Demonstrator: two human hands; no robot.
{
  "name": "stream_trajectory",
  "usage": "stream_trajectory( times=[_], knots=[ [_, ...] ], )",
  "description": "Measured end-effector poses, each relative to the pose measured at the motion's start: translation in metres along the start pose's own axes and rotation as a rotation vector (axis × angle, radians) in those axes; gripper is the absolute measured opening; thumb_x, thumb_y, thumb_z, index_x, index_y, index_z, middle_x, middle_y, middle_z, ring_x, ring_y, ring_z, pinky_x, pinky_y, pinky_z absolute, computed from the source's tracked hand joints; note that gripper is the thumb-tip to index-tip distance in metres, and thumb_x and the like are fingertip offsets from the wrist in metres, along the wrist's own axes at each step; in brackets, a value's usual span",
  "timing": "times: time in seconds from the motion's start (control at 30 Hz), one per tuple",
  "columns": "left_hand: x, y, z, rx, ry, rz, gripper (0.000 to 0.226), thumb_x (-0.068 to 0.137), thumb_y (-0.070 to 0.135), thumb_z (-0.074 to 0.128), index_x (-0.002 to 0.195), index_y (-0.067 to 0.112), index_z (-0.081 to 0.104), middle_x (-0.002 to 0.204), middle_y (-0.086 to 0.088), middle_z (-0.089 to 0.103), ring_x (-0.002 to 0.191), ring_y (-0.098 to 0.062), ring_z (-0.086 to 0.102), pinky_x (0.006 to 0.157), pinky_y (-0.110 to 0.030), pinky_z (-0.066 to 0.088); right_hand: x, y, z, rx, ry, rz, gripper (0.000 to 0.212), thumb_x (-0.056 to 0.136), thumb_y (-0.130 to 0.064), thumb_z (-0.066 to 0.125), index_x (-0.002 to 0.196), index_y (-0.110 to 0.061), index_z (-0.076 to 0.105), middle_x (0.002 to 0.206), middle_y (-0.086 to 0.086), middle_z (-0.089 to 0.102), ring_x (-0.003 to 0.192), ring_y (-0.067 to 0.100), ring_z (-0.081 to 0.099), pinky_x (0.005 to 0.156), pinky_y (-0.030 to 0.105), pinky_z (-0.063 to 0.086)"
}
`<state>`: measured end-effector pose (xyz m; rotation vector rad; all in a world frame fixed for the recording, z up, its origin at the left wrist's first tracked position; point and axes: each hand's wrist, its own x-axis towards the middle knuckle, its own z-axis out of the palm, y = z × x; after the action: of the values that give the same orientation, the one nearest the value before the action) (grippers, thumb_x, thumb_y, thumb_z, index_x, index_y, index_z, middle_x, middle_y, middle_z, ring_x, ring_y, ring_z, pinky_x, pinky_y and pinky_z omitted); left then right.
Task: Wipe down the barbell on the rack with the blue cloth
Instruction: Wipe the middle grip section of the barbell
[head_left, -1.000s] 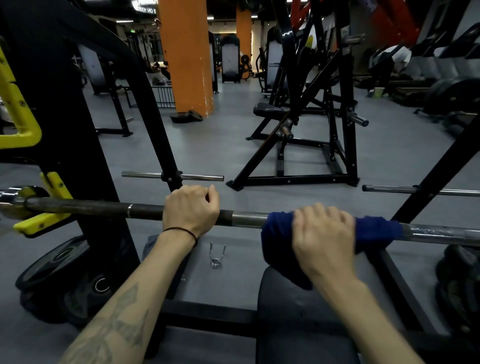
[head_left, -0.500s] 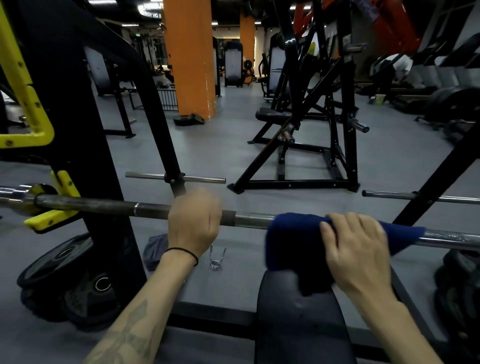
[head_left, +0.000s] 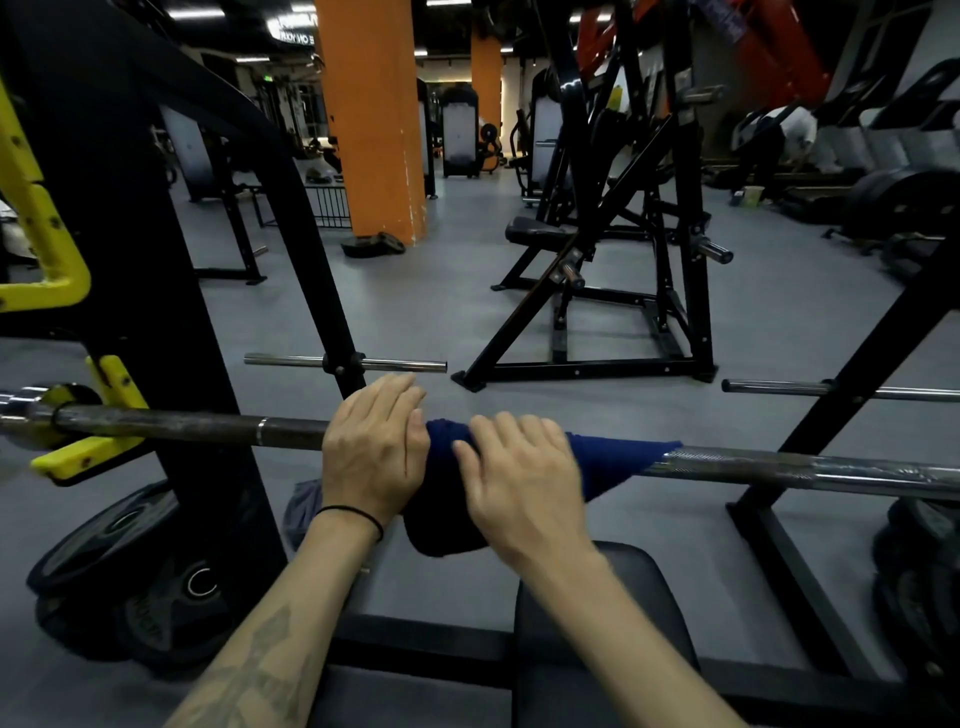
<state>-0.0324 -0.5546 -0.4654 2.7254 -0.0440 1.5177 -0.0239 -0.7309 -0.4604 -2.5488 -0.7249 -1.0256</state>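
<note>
The barbell (head_left: 182, 426) lies across the view on the rack's yellow hooks (head_left: 88, 452), dark on the left and shiny on the right. A dark blue cloth (head_left: 613, 457) is draped over its middle and hangs down below the bar. My right hand (head_left: 519, 483) presses on the cloth, fingers curled over it and the bar. My left hand (head_left: 371, 452) rests on the bar just left of the cloth, fingers stretched forward and loosened, its edge touching the cloth.
A black bench pad (head_left: 597, 639) sits right below my arms. Weight plates (head_left: 124, 582) lean at the lower left by the black rack upright (head_left: 156, 312). Chrome plate pegs (head_left: 395, 364) stick out behind the bar. Another black machine (head_left: 613, 270) and an orange pillar (head_left: 369, 119) stand beyond.
My right hand slid the cloth leftwards along the bar until it met my left hand. My left hand loosened from a closed grip to stretched fingers.
</note>
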Motion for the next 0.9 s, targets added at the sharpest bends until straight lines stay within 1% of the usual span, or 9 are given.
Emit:
stream_trajectory(
  times=[0.17, 0.27, 0.33, 0.4, 0.47, 0.57, 0.63, 0.77, 0.9],
  knots=[
    [0.001, 0.003, -0.001, 0.004, 0.005, -0.010, 0.051, 0.105, 0.032, 0.028, 0.113, 0.006, 0.071, 0.126, -0.013, 0.067, 0.121, -0.030, 0.060, 0.105, -0.043, 0.042, -0.036, 0.097, -0.039, -0.100, 0.013, 0.131, 0.040, 0.103, -0.046, 0.040, 0.110, -0.015, 0.066, 0.097, 0.006, 0.062, 0.096, 0.033, 0.055, 0.113, 0.050, 0.033],
    [0.002, 0.004, 0.000, 0.003, 0.039, -0.005, 0.049, 0.104, 0.030, 0.030, 0.110, 0.006, 0.072, 0.122, -0.011, 0.069, 0.119, -0.029, 0.062, 0.104, -0.043, 0.043, -0.046, 0.127, -0.054, -0.137, 0.043, 0.228, 0.044, 0.104, -0.042, 0.036, 0.111, -0.012, 0.068, 0.099, 0.008, 0.065, 0.101, 0.033, 0.056, 0.117, 0.053, 0.029],
    [0.002, 0.005, 0.000, 0.003, 0.062, -0.001, 0.046, 0.103, 0.028, 0.033, 0.108, 0.007, 0.074, 0.119, -0.011, 0.071, 0.116, -0.029, 0.063, 0.102, -0.042, 0.044, -0.043, 0.117, -0.049, -0.110, 0.073, 0.329, 0.044, 0.105, -0.040, 0.034, 0.106, -0.013, 0.068, 0.100, 0.009, 0.066, 0.104, 0.033, 0.056, 0.119, 0.054, 0.026],
    [0.002, 0.005, 0.002, 0.015, 0.085, 0.001, 0.044, 0.101, 0.026, 0.035, 0.105, 0.007, 0.074, 0.116, -0.011, 0.072, 0.114, -0.029, 0.065, 0.102, -0.042, 0.044, -0.034, 0.088, -0.036, -0.087, 0.084, 0.380, 0.041, 0.105, -0.038, 0.033, 0.100, -0.016, 0.068, 0.100, 0.008, 0.065, 0.103, 0.033, 0.055, 0.116, 0.054, 0.026],
    [0.001, 0.003, 0.004, 0.024, 0.106, 0.011, 0.044, 0.100, 0.024, 0.035, 0.104, 0.006, 0.075, 0.114, -0.010, 0.072, 0.112, -0.030, 0.065, 0.102, -0.041, 0.043, -0.022, 0.045, -0.018, -0.050, 0.071, 0.307, 0.038, 0.104, -0.040, 0.035, 0.100, -0.019, 0.067, 0.098, 0.007, 0.065, 0.098, 0.032, 0.054, 0.108, 0.051, 0.033],
    [0.001, 0.000, 0.007, 0.048, 0.127, 0.039, 0.041, 0.099, 0.020, 0.037, 0.103, 0.006, 0.075, 0.109, -0.011, 0.073, 0.109, -0.030, 0.067, 0.101, -0.041, 0.044, -0.009, -0.018, 0.007, 0.021, 0.010, 0.152, 0.045, 0.104, -0.045, 0.035, 0.121, -0.017, 0.066, 0.106, 0.005, 0.065, 0.100, 0.030, 0.055, 0.103, 0.049, 0.035],
    [0.002, 0.000, 0.007, 0.065, 0.126, 0.042, 0.040, 0.097, 0.018, 0.038, 0.100, 0.005, 0.075, 0.104, -0.012, 0.074, 0.106, -0.031, 0.068, 0.098, -0.040, 0.044, -0.006, -0.035, 0.013, 0.060, -0.007, 0.107, 0.044, 0.105, -0.044, 0.036, 0.128, -0.016, 0.062, 0.109, 0.005, 0.064, 0.102, 0.028, 0.055, 0.103, 0.046, 0.035],
    [0.004, -0.001, 0.004, 0.071, 0.113, 0.058, 0.041, 0.098, 0.020, 0.036, 0.098, 0.005, 0.075, 0.101, -0.013, 0.074, 0.102, -0.032, 0.069, 0.095, -0.041, 0.045, -0.009, -0.003, 0.004, 0.049, -0.007, 0.007, 0.042, 0.104, -0.047, 0.040, 0.121, -0.016, 0.062, 0.103, 0.004, 0.063, 0.096, 0.026, 0.054, 0.099, 0.042, 0.037],
    [0.003, 0.000, 0.005, 0.064, 0.135, 0.055, 0.042, 0.098, 0.020, 0.036, 0.096, 0.006, 0.075, 0.099, -0.012, 0.074, 0.101, -0.032, 0.069, 0.094, -0.041, 0.046, -0.033, 0.066, -0.020, 0.012, 0.046, 0.120, 0.040, 0.104, -0.046, 0.042, 0.114, -0.014, 0.063, 0.102, 0.006, 0.062, 0.098, 0.031, 0.054, 0.102, 0.046, 0.037]
  ],
)
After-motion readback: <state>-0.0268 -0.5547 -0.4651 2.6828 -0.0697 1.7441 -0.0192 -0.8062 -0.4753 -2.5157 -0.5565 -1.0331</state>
